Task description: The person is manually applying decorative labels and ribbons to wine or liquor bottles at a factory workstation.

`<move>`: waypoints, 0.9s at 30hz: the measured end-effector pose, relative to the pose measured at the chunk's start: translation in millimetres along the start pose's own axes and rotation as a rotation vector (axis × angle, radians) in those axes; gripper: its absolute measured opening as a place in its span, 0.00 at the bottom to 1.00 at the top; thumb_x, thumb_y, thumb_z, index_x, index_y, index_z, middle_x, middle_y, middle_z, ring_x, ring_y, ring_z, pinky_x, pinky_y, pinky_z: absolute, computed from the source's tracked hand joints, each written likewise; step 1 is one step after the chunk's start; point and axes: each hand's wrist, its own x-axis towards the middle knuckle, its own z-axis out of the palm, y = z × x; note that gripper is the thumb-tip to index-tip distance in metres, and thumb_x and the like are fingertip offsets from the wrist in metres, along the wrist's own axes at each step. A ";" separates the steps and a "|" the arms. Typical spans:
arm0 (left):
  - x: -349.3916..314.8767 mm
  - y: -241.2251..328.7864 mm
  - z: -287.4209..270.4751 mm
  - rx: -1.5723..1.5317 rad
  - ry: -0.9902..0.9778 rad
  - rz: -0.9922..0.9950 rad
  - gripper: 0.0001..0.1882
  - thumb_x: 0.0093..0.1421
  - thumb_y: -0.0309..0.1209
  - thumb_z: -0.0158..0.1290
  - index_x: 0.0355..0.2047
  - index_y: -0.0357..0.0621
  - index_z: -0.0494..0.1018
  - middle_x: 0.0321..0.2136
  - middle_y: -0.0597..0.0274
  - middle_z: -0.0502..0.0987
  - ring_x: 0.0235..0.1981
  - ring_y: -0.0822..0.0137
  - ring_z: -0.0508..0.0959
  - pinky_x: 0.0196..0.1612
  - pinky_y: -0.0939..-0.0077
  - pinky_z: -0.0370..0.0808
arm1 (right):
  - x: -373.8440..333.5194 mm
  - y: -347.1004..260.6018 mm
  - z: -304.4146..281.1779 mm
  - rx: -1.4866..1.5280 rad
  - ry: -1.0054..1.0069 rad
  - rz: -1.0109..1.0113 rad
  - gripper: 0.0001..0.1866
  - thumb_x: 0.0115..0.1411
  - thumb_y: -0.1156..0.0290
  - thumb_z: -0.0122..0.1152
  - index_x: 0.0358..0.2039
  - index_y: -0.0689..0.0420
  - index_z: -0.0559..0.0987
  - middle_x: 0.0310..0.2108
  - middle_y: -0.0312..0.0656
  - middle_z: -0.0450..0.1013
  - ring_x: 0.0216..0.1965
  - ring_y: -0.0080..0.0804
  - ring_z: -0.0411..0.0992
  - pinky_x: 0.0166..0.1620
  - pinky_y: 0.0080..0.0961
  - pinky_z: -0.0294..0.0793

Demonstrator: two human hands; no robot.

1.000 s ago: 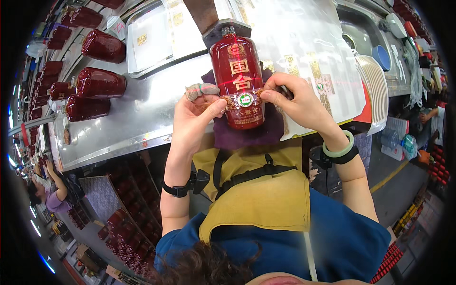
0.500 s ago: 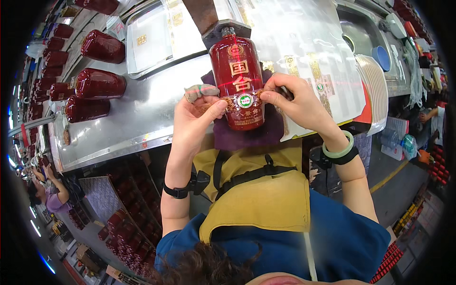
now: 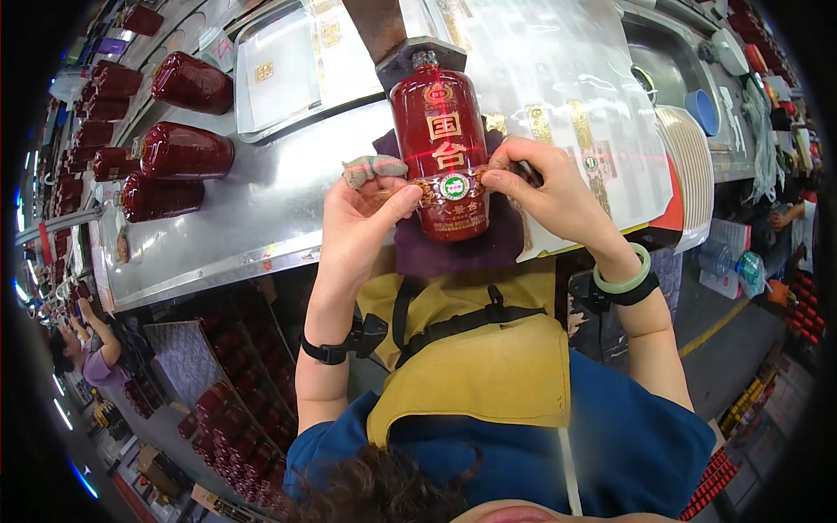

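A dark red bottle (image 3: pixel 440 131) with gold characters lies on a purple cloth (image 3: pixel 453 253) at the near edge of a steel workbench (image 3: pixel 253 209), its neck pointing away from me. My left hand (image 3: pixel 362 218), one fingertip wrapped in tape, presses the left end of a patterned band with a round green sticker (image 3: pixel 453 186) across the bottle's lower body. On the band's other end, my right hand (image 3: pixel 545 187) pinches it against the glass. Both wrists carry black straps; the right also wears a pale green bangle (image 3: pixel 623 279).
Several more red bottles (image 3: pixel 179 152) lie in rows on the bench to the left. A flat tray (image 3: pixel 296 61) and sheets of labels (image 3: pixel 558 96) sit behind the bottle. Crates of bottles (image 3: pixel 227 410) stand below the bench. Another person (image 3: pixel 96 349) works at far left.
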 end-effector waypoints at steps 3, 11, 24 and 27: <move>-0.3 -0.2 2.6 0.000 0.014 0.014 0.16 0.63 0.22 0.65 0.49 0.40 0.74 0.36 0.65 0.81 0.37 0.75 0.80 0.41 0.78 0.77 | -0.2 -0.9 0.0 0.012 0.005 -0.001 0.08 0.66 0.69 0.66 0.37 0.62 0.80 0.29 0.33 0.75 0.30 0.17 0.68 0.34 0.20 0.68; -0.4 -1.0 4.0 0.012 0.039 0.043 0.15 0.62 0.23 0.65 0.48 0.40 0.75 0.35 0.65 0.81 0.35 0.75 0.79 0.39 0.79 0.75 | -0.8 -1.5 0.5 0.037 -0.006 0.026 0.07 0.66 0.70 0.66 0.37 0.61 0.81 0.29 0.33 0.75 0.30 0.17 0.68 0.35 0.20 0.68; 0.7 -2.9 -0.9 -0.010 -0.008 0.026 0.16 0.62 0.22 0.65 0.49 0.40 0.74 0.36 0.66 0.80 0.37 0.75 0.80 0.42 0.79 0.77 | -0.6 -3.0 -0.9 0.067 -0.012 0.033 0.07 0.67 0.70 0.65 0.37 0.62 0.81 0.30 0.34 0.77 0.33 0.19 0.71 0.38 0.21 0.70; 0.6 -3.2 -0.8 -0.008 -0.004 0.026 0.16 0.62 0.22 0.65 0.49 0.40 0.74 0.36 0.66 0.80 0.38 0.75 0.80 0.42 0.79 0.77 | -0.4 -1.3 0.1 0.083 -0.001 0.013 0.07 0.67 0.71 0.65 0.37 0.62 0.81 0.30 0.34 0.77 0.33 0.19 0.70 0.38 0.21 0.70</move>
